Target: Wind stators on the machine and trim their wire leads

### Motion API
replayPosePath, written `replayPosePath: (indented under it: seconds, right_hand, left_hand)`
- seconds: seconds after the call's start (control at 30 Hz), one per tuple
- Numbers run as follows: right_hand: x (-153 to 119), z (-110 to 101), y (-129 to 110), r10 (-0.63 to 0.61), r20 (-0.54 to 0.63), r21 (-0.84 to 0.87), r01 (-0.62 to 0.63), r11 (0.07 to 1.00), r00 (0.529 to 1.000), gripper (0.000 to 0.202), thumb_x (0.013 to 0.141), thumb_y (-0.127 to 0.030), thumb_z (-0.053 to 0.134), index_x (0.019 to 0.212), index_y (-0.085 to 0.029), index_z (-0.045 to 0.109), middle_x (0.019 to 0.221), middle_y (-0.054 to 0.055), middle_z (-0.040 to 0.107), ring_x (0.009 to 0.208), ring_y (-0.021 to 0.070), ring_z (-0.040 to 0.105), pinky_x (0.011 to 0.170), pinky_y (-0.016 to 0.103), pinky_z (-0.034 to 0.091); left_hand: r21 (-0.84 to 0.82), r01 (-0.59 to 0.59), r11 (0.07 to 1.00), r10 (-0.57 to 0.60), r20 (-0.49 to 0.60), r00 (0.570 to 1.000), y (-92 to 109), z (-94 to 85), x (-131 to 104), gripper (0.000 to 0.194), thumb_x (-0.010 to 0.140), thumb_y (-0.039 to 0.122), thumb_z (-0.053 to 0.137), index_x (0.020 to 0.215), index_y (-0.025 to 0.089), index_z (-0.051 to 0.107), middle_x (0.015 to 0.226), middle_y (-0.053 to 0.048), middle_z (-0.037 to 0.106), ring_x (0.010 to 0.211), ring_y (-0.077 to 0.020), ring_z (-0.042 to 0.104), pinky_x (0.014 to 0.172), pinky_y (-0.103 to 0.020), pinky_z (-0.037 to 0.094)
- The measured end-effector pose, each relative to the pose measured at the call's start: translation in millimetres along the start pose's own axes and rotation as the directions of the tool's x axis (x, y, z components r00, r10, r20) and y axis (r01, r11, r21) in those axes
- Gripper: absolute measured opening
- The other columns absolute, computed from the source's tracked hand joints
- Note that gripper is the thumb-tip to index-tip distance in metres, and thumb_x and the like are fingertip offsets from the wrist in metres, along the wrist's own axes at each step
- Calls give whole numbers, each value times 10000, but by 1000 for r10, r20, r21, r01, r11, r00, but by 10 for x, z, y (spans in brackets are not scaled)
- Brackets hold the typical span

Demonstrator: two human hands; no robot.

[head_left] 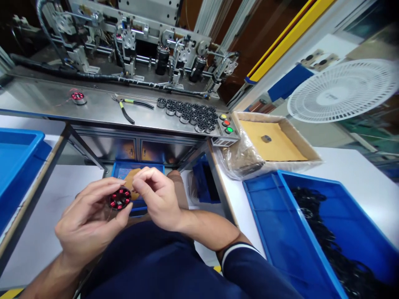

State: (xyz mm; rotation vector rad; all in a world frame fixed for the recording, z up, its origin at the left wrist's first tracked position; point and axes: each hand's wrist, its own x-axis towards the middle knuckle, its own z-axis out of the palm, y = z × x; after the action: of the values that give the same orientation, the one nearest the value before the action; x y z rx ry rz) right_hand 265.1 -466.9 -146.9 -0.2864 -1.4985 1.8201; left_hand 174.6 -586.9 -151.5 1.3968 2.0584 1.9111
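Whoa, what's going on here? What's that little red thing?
A person is holding a small round part with red wire coils in the left hand. The right hand is beside it, fingertips pinched together; I can't tell whether they grip a wire. On the metal bench in front lie cutting pliers, another red-wound part and a cluster of dark round parts. Behind them stands a machine.

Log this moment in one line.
Left hand: holding red-wound ring | Right hand: close beside it, grip unclear | Pliers: lying on metal bench
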Motion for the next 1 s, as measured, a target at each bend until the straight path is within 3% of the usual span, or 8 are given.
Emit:
replayPosePath:
  seconds: [0.1, 0.27, 0.4, 0.5, 0.67, 0.87, 1.0]
  right_hand:
    - [-4, 16, 20, 129, -44, 96, -124, 988, 991, 237, 866, -379, 688, 788, -179, 586, 726, -6, 586, 672, 103, 547, 654, 250, 467]
    - [-30, -20, 88, 89, 105, 222, -111, 969, 990, 336, 697, -318, 847, 906, -203, 611, 807, -11, 621, 705, 112, 582, 680, 257, 499]
    - [-22, -28, 50, -36, 115, 115, 23, 993, 993, 143, 824, -245, 739, 762, -192, 621, 746, -6, 605, 713, 119, 569, 712, 279, 469]
    - [-17, -19, 18, -80, 63, 54, 76, 996, 995, 164, 857, -220, 698, 724, -188, 608, 722, -10, 594, 695, 115, 552, 708, 282, 448]
    - [5, -33, 6, 4, 95, 103, -14, 995, 995, 113, 831, -252, 730, 812, -194, 635, 756, -9, 606, 705, 119, 563, 696, 282, 465]
    - [38, -62, -76, -146, 47, -81, 150, 985, 988, 187, 878, -301, 679, 736, -191, 627, 736, 11, 644, 701, 130, 606, 700, 291, 507]
    - [63, -56, -108, -222, 80, -146, 232, 962, 972, 185, 891, -295, 664, 745, -186, 631, 727, 16, 653, 688, 133, 614, 679, 288, 517]
  left_hand:
    - [-109, 58, 992, -63, -45, 997, 22, 19, 19, 464, 664, 73, 798, 1080, 263, 717, 1072, -14, 721, 969, -181, 681, 861, -293, 583]
    - [-209, 180, 961, -197, -64, 978, 29, 1, 89, 425, 692, 73, 790, 1076, 243, 727, 1076, 2, 737, 960, -169, 713, 874, -244, 595]
    - [-229, 204, 952, -224, -67, 972, 29, -2, 126, 402, 687, 83, 800, 1055, 231, 738, 1059, -3, 753, 947, -149, 722, 864, -201, 590]
    - [-217, 182, 959, -200, -67, 977, 37, 9, 138, 411, 679, 75, 802, 1052, 236, 739, 1053, 0, 756, 951, -142, 718, 875, -196, 582]
    - [-170, 146, 975, -158, -61, 986, 59, 7, 138, 424, 689, 54, 783, 1059, 253, 733, 1050, -5, 748, 950, -144, 709, 883, -225, 578]
    - [-76, 83, 994, -89, -90, 992, 114, 50, 136, 470, 653, 43, 797, 1062, 265, 730, 1048, -1, 749, 907, -137, 709, 826, -212, 582]
    - [-99, 121, 988, -133, -126, 983, 139, 53, 165, 467, 658, 66, 797, 1088, 225, 712, 970, -13, 776, 793, -149, 735, 762, -241, 618]
